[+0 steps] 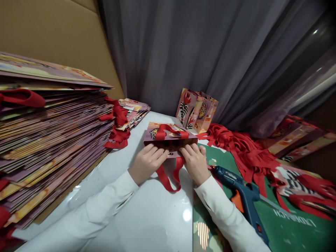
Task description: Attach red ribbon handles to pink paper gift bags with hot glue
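A small printed paper gift bag (154,126) lies on the white tabletop, its opening facing me. One red ribbon handle (172,130) rests over the upper panel; a second red ribbon handle (169,183) hangs toward me from the lower edge. My left hand (149,161) grips the left part of the bag's near rim with fingers curled inside. On the right part of that rim, my right hand (194,161) holds on in the same way. The thumbs are mostly hidden. Just right of my right hand lies a blue hot glue gun (236,185) with an orange trigger.
A tall stack of flat printed bags (57,140) fills the left side. Another printed bag (196,110) stands upright at the back by a grey curtain (168,59). A heap of red ribbons (236,150) lies right, partly over a green sheet (278,227).
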A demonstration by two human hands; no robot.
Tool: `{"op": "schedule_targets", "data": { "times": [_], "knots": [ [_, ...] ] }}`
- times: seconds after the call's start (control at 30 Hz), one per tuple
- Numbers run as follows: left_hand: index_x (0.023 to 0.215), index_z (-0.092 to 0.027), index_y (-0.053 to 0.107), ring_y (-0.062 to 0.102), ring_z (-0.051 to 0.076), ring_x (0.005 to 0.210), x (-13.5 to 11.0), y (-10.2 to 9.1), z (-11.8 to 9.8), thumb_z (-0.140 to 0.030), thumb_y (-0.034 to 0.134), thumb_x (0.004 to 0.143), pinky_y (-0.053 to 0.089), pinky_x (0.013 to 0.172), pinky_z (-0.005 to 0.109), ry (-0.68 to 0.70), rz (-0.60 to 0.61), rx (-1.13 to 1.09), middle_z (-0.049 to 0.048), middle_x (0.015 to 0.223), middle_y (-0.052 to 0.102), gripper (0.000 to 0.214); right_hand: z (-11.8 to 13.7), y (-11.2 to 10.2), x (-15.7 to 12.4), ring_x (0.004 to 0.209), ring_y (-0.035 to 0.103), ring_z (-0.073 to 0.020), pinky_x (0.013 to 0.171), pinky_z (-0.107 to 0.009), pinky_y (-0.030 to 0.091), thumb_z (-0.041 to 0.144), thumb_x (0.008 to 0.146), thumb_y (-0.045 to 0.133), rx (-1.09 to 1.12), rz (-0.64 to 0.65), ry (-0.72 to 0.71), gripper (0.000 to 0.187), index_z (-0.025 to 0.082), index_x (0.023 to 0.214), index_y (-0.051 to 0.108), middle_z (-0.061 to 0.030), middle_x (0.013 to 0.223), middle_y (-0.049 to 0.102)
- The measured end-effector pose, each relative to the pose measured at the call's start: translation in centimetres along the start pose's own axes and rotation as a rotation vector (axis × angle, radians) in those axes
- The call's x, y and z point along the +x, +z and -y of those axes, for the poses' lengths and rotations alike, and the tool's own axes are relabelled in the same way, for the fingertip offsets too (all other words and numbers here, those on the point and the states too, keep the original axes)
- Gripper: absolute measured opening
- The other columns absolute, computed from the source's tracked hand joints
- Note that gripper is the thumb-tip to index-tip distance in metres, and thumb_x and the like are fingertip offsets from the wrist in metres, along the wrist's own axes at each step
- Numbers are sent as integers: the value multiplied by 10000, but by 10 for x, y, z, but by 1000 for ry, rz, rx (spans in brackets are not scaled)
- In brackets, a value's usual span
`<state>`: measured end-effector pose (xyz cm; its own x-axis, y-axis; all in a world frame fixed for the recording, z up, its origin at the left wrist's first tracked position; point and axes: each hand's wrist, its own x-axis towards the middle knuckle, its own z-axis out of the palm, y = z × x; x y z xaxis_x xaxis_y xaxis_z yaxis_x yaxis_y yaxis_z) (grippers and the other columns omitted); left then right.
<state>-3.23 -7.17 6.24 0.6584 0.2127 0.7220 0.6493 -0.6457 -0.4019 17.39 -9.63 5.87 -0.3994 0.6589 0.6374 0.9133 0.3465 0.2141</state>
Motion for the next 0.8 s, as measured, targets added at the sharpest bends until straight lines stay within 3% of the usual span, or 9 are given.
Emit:
{"op": "schedule_targets", "data": {
  "times": [0.13,0.4,0.8],
  "knots": [
    [993,-148,696,536,178,664,0,0,4,-69,456,929,383,660,337,-14,14,-1,32,799,701,261,-2,-4,4,848,442,-210,815,-360,257,140,941,519,-11,34,1,135,185,905,641,-28,801,619],
    [990,-157,694,547,177,690,-3,4,-2,-78,435,940,385,677,340,-19,31,-26,31,821,704,275,2,-6,6,875,465,-216,801,-358,254,102,920,535,12,164,43,144,179,871,646,-43,865,650],
    [1005,-151,682,576,175,713,-4,2,-6,-70,476,917,401,680,339,-25,54,-27,47,835,704,238,3,-2,4,924,494,-222,804,-353,258,15,866,505,128,169,180,216,183,913,632,-51,906,667]
  ]
}}
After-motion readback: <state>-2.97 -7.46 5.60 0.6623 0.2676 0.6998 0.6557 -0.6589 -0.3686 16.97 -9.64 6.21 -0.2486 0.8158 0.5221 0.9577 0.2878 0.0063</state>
